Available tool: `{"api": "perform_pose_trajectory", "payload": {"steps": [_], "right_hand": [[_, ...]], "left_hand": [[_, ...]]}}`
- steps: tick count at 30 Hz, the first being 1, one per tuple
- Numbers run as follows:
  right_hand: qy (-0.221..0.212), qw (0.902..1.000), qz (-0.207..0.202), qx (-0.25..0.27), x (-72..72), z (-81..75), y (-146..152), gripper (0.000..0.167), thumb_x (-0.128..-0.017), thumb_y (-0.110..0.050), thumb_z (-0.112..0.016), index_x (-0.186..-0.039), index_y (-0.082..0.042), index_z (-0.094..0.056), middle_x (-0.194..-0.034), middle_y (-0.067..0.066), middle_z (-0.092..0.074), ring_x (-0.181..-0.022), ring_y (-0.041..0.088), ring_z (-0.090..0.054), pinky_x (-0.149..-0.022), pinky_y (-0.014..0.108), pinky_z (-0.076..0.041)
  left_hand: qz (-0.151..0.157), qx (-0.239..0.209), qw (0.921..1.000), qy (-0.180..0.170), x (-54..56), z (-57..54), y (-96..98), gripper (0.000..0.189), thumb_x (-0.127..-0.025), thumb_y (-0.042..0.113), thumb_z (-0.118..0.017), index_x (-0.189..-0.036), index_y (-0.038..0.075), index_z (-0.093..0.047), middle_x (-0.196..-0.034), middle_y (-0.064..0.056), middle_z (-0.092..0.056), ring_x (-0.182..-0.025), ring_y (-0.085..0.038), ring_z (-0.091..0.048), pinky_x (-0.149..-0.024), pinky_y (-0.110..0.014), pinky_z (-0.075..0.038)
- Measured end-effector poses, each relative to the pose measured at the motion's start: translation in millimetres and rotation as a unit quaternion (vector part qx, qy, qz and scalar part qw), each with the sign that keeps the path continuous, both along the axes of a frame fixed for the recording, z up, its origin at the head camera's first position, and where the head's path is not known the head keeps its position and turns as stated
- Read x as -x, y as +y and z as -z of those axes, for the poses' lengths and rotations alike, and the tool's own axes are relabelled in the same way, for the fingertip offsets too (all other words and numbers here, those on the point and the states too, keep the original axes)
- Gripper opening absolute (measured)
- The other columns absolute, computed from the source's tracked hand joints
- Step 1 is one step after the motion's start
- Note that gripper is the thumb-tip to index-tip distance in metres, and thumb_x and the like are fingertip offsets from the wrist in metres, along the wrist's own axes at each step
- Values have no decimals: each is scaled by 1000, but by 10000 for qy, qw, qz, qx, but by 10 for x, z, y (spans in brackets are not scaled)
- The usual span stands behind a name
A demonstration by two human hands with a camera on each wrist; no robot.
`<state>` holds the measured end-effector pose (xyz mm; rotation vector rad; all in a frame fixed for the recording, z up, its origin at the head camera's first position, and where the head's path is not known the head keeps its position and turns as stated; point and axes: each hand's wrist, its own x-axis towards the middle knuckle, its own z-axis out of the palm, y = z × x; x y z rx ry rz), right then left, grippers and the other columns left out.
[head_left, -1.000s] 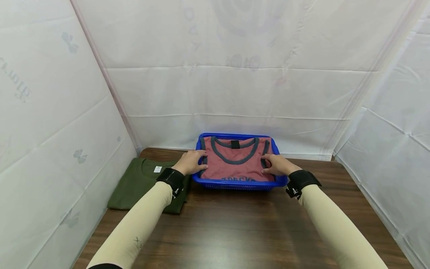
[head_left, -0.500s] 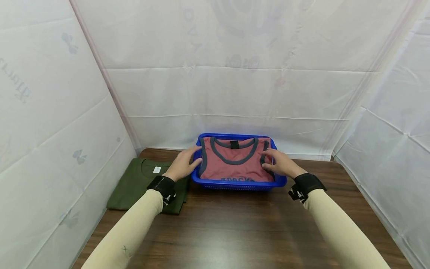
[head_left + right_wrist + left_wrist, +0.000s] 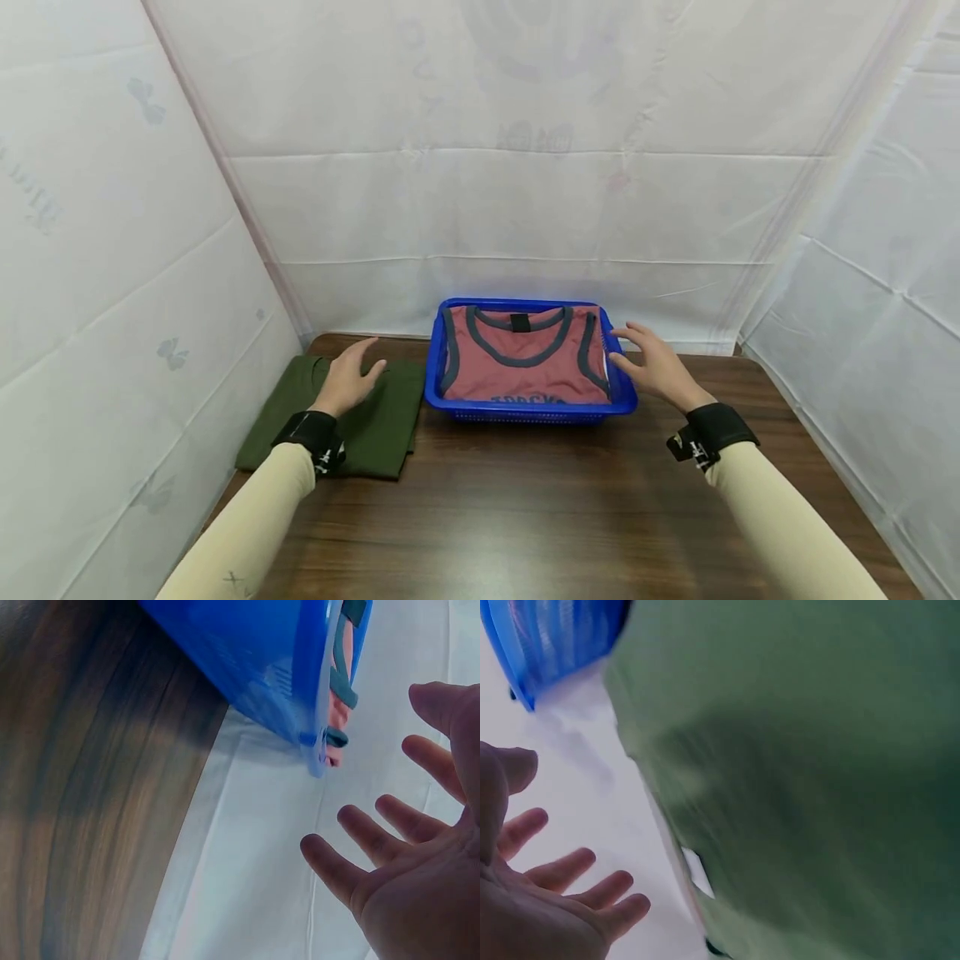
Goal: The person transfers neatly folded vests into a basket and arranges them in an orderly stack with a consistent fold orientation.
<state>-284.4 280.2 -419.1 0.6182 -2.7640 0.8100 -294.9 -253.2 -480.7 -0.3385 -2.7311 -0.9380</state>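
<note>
A folded pink shirt (image 3: pixel 517 350) with dark grey trim lies in a blue plastic basket (image 3: pixel 525 410) at the back middle of the table. My left hand (image 3: pixel 347 381), fingers spread and holding nothing, is over a folded dark green shirt (image 3: pixel 378 425) left of the basket. The left wrist view shows that green shirt (image 3: pixel 802 765) filling much of the picture, apart from the fingers. My right hand (image 3: pixel 660 367) hovers just right of the basket's right rim, its fingers relaxed and holding nothing. The right wrist view shows the basket's side (image 3: pixel 247 660) beyond the fingertips.
The brown wooden table (image 3: pixel 480 517) reaches toward me in front of the basket. White cloth walls stand behind (image 3: pixel 480 208), to the left (image 3: pixel 112 292) and to the right (image 3: pixel 870 292). The basket's back rim is close to the rear cloth.
Both hands have come off the pink shirt and moved apart. The left went left over the green shirt, the right went right beyond the basket's rim. The pink shirt stays in the basket.
</note>
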Motion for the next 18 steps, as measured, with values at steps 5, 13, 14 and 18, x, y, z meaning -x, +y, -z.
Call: {"api": "perform_pose_trajectory", "payload": {"steps": [5,13,14,18], "right_hand": [[271,9996,101,6,-120,15,117,46,-101,-16,-67,-141,5,-56,-153,37,-36,-139,56,-36,-108,72,-34],[331,9990,296,-62,-246,130,271,44,-101,-13,-67,-139,7,-56,-148,39,-40,-136,58,-39,-106,72,-35],[328,9990,310,-57,-259,143,292,44,-101,-13,-67,-139,7,-56,-148,40,-40,-135,58,-39,-105,73,-35],[361,9988,313,-39,-303,180,353,43,-100,-11,-67,-138,7,-57,-147,40,-42,-134,58,-41,-105,72,-36]], "left_hand": [[-290,231,9989,-290,-72,58,-213,56,-106,18,-58,-152,-7,-40,-154,-37,-33,-140,-56,-32,-113,-68,-28],[-558,860,9920,-733,-133,144,-479,64,-101,23,-66,-149,-10,-40,-150,-47,-28,-138,-66,-25,-112,-73,-22],[-558,954,9907,-797,-145,139,-504,65,-99,24,-68,-148,-10,-40,-149,-48,-28,-137,-67,-25,-112,-74,-23],[-682,1205,9834,-1177,-202,110,-572,70,-96,27,-72,-148,-7,-41,-147,-49,-28,-133,-71,-26,-107,-78,-26]]}}
